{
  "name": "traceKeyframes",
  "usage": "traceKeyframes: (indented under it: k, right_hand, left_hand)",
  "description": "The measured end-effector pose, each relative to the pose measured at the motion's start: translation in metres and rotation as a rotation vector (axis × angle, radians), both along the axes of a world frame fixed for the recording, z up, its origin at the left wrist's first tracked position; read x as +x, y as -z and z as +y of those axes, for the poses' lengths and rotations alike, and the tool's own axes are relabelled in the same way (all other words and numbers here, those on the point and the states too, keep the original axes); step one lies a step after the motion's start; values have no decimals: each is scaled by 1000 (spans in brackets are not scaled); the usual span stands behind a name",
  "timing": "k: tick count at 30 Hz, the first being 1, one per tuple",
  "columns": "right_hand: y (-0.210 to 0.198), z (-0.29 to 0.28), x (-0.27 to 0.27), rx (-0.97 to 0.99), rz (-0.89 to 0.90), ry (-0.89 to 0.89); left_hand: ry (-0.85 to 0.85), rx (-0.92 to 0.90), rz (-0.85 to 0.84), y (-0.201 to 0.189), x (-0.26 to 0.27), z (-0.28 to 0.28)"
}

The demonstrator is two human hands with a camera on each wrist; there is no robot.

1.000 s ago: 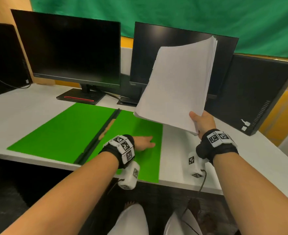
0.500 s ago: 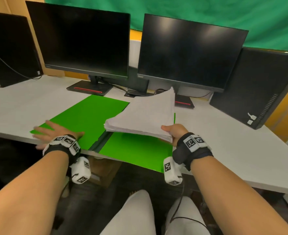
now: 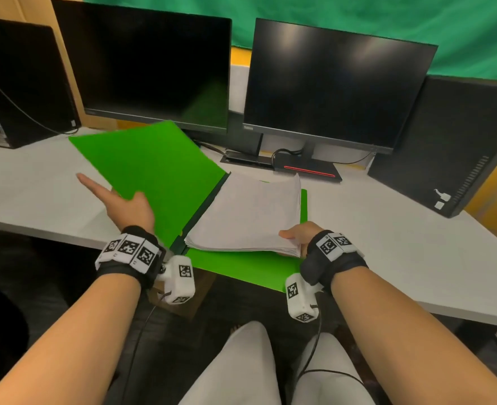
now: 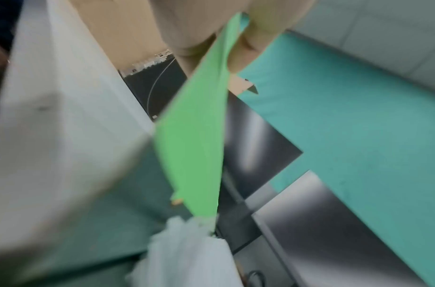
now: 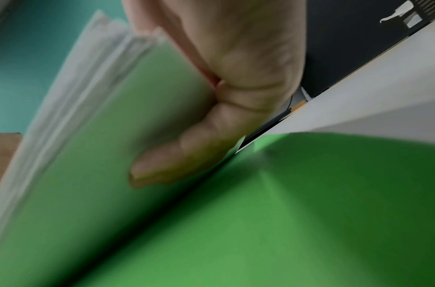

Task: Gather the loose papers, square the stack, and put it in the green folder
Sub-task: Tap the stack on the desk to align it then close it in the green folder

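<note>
The green folder (image 3: 247, 271) lies open at the desk's front edge. Its left cover (image 3: 159, 171) is raised and tilted toward the middle. My left hand (image 3: 126, 201) holds that cover by its near-left edge, and in the left wrist view the cover (image 4: 194, 155) is pinched between thumb and fingers (image 4: 250, 42). The white paper stack (image 3: 250, 217) rests on the folder's right half, against the dark spine. My right hand (image 3: 298, 233) grips the stack's near-right corner, thumb on top. In the right wrist view its fingers (image 5: 177, 163) lie under the stack (image 5: 64, 116), above the folder (image 5: 297, 213).
Two dark monitors (image 3: 153, 65) (image 3: 335, 89) stand on the white desk (image 3: 387, 244) behind the folder, with cables between their stands. A black computer tower (image 3: 457, 141) is at the right and another (image 3: 16, 83) at the far left. My knees are below the desk edge.
The right hand brought the stack down from upright in the air onto the folder's right half. The left hand went from lying flat on the left cover to lifting it up.
</note>
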State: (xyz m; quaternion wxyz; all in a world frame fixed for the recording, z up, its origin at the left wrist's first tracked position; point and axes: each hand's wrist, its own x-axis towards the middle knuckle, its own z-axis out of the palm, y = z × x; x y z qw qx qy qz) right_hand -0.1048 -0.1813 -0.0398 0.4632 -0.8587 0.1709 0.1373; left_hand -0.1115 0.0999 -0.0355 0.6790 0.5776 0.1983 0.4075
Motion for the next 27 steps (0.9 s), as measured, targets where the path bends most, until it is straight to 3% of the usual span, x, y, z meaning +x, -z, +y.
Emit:
traceKeyframes:
  k: [4,8,11,14,16,18,20,23,27]
  right_hand:
    - [-6,4,-4,-100,56,-43]
    - [-4,5,-11,268,151,17]
    - [-3,-9,-4,-33,62,-25]
    - [-6,-32,2,-82,-58,64]
    - [-8,-44,0,5,-6,66]
    - [-11,-46,-3,140,85,85]
    - [-10,-40,-2,134,110,20]
    - [-8,-21,5,-16,67,-94]
    - [-7,11,23,-19,5,-140]
  left_hand:
    - [228,37,-150,-34,-14,-27]
    - [582,35,-71,-36,-11,-45]
    - [656,66,83,-37,4,-53]
    - [626,382,240,-28,18,-57]
    - [808,738,447,-18,29,-55]
    - [1065,1207,777,-10,34,-57]
    - [1175,1525,1009,-9,35,-60]
    - [1212,1619,1102,-12,40,-60]
    - [1168,1599,1139,-10,52,-43]
